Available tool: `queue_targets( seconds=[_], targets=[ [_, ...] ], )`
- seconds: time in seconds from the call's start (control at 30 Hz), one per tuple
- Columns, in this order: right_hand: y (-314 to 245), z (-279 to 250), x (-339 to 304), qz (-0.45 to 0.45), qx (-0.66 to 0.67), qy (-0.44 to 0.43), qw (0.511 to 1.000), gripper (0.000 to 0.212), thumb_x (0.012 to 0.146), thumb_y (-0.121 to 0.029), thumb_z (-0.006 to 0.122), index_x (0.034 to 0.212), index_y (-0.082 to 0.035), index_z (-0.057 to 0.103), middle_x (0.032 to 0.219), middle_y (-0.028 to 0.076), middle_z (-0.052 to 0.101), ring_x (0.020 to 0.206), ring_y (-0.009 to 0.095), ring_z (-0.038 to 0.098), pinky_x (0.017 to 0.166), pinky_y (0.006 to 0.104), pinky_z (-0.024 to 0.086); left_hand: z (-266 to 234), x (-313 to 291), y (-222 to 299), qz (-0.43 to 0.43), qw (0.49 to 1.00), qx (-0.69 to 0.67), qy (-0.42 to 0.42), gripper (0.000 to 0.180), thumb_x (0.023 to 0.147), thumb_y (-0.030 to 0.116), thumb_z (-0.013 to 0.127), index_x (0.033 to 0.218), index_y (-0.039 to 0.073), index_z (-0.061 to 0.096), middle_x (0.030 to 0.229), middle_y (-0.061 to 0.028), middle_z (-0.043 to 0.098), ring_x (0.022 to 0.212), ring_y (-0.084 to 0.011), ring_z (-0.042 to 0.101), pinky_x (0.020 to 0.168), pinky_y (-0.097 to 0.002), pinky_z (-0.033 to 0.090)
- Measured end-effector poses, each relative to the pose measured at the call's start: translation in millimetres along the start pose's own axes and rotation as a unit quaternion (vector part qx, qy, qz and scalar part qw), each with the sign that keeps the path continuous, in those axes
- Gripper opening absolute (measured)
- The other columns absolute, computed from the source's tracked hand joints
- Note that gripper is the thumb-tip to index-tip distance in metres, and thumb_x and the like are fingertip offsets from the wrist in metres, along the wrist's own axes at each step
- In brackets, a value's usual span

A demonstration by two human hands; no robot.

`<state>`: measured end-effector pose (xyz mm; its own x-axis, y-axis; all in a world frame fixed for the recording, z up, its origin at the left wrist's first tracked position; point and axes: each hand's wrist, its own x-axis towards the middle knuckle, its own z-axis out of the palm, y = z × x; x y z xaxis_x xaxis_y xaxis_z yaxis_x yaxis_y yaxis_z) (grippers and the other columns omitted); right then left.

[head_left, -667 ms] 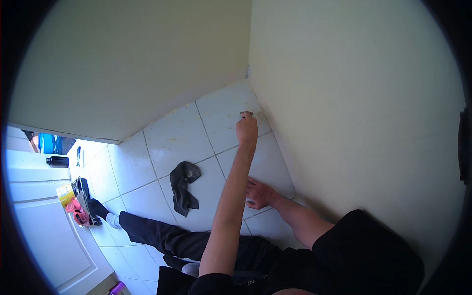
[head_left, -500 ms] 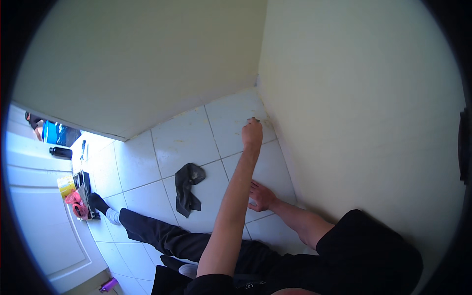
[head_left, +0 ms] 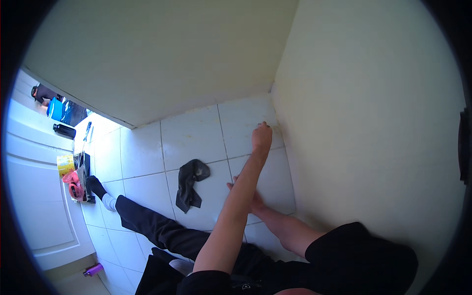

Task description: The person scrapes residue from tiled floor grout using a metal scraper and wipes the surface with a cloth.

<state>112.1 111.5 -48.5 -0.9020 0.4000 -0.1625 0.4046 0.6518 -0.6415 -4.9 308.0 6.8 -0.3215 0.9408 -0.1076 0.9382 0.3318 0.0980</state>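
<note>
My left hand (head_left: pixel 262 136) is closed, knuckles up, low over a white floor tile near the corner where two walls meet. What its fingers hold, if anything, is too small to make out. Yellowish stains mark the tile beside it. My right hand (head_left: pixel 255 200) rests on the floor behind my left forearm, which hides much of it. Its fingertips stick out on the forearm's left side, spread apart. To the left of both hands lies a crumpled dark grey cloth (head_left: pixel 187 188), touched by neither.
Pale walls (head_left: pixel 162 64) rise ahead and at the right. My outstretched leg (head_left: pixel 152 221) crosses the floor. By the white door (head_left: pixel 42 211) are a pink item (head_left: pixel 74 189), a yellow package (head_left: pixel 65 164) and a black bottle (head_left: pixel 64 131). A purple bottle (head_left: pixel 93 269) lies lower left. Another person (head_left: pixel 45 93) shows through the doorway.
My right hand has shifted left across the floor, behind my left forearm, its fingertips now showing on the far side. My left hand stays closed near the corner. The view has shifted slightly.
</note>
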Motion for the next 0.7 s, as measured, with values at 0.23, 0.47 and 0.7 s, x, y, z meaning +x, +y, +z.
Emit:
queue_targets(
  seconds=[0.23, 0.47, 0.7],
  targets=[
    [-33.4, -22.5, 13.7, 0.062, 0.174, 0.108, 0.977, 0.036, 0.104, -0.037, 0.046, 0.117, -0.008, 0.061, 0.113, 0.012, 0.062, 0.109, 0.027, 0.059, 0.098, 0.0417, 0.046, 6.9, -8.4, -14.0, -0.012, 0.999, 0.022, -0.039, 0.016, 0.093, 0.013, 0.061, 0.098, 0.008, 0.076, 0.115, -0.0086, 0.064, 0.104, -0.0207, 0.068, 0.08, -0.0312, 0.06],
    [139.6, 30.5, 78.7, -0.035, 0.711, -0.027, 0.702, 0.021, 0.1, -0.027, 0.061, 0.107, -0.006, 0.059, 0.102, 0.007, 0.062, 0.093, 0.018, 0.059, 0.081, 0.0377, 0.05, -12.7, 8.0, 7.9, 0.011, 0.999, -0.021, -0.023, 0.017, 0.092, 0.013, 0.061, 0.099, 0.008, 0.076, 0.115, -0.0091, 0.065, 0.103, -0.0209, 0.069, 0.079, -0.0318, 0.06],
    [132.4, 25.1, 78.8, 0.173, 0.361, 0.0, 0.916, 0.042, 0.103, -0.042, 0.051, 0.129, -0.01, 0.057, 0.127, 0.009, 0.064, 0.118, 0.025, 0.06, 0.1, 0.0385, 0.047, -5.5, 5.3, -4.1, -0.001, 1.0, -0.01, -0.01, 0.018, 0.092, 0.013, 0.06, 0.099, 0.008, 0.076, 0.114, -0.0094, 0.066, 0.099, -0.0217, 0.072, 0.079, -0.0324, 0.06]
  ],
)
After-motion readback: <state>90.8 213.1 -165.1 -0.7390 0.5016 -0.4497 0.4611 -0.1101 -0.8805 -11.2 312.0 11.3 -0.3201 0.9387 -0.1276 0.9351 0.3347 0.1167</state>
